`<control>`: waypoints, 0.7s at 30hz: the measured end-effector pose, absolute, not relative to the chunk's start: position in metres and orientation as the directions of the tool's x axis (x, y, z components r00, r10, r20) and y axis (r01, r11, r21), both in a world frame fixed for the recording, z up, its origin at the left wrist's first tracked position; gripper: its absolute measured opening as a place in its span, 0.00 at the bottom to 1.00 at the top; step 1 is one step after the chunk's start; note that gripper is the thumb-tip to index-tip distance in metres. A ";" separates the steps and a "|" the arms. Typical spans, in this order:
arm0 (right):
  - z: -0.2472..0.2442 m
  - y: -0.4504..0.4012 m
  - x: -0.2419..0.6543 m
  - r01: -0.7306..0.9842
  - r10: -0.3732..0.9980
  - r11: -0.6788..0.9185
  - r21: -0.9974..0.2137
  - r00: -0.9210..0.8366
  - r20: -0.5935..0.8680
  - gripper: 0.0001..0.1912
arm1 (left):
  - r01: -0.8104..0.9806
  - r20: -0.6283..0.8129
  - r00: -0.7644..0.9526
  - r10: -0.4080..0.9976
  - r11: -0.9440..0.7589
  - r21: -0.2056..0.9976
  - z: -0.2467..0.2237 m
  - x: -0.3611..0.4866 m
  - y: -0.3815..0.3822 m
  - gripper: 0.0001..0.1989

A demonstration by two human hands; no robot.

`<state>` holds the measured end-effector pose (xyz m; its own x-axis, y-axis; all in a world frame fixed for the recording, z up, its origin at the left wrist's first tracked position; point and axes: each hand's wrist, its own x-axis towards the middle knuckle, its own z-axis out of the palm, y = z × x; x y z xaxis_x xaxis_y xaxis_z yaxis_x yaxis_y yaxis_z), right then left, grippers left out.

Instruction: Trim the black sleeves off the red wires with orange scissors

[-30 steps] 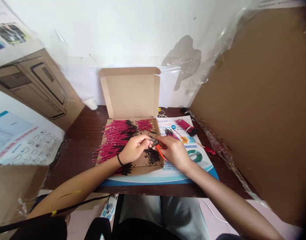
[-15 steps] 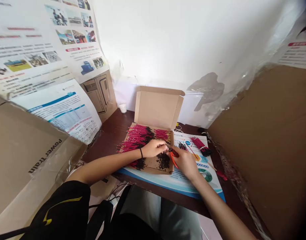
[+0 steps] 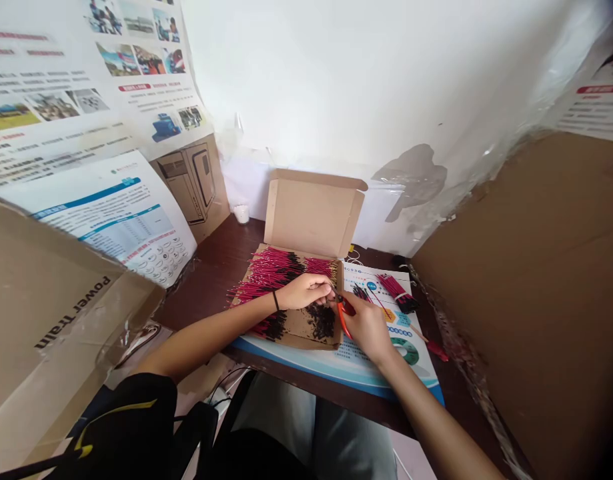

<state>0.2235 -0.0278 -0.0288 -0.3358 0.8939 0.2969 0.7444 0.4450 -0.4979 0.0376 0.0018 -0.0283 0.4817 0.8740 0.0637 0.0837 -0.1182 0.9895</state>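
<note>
My right hand is closed round orange-handled pliers, whose dark jaws point up and left toward the fingers of my other hand. Close to those jaws, my left hand is held in a pinch over the open cardboard box; what sits between its fingertips is too small to make out. Under and beside the left hand, the box holds many thin pink-red wires with black ends. Small black scraps lie piled in its near right corner.
A printed sheet lies beneath the box. On its right rest a banded bundle of red and black wires, several loose wires and a red-ended stick. A white cup stands at the back left. Cardboard walls enclose the table.
The whole view has shifted slightly, moving the scene a little to the left. Both hands stay together over the box, with the pliers still in the right hand.
</note>
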 end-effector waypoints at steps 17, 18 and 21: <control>-0.029 -0.033 0.223 0.724 0.820 0.541 -0.428 -0.342 0.459 0.12 | 0.112 0.143 0.366 0.919 -0.196 0.974 -0.036 0.037 -0.012 0.14; -0.029 -0.033 0.223 0.726 0.827 0.534 -0.434 -0.343 0.445 0.11 | 0.118 0.142 0.375 0.916 -0.199 0.973 -0.036 0.037 -0.012 0.14; -0.030 -0.032 0.222 0.738 0.846 0.514 -0.438 -0.350 0.403 0.11 | 0.126 0.135 0.397 0.908 -0.200 0.972 -0.034 0.037 -0.014 0.13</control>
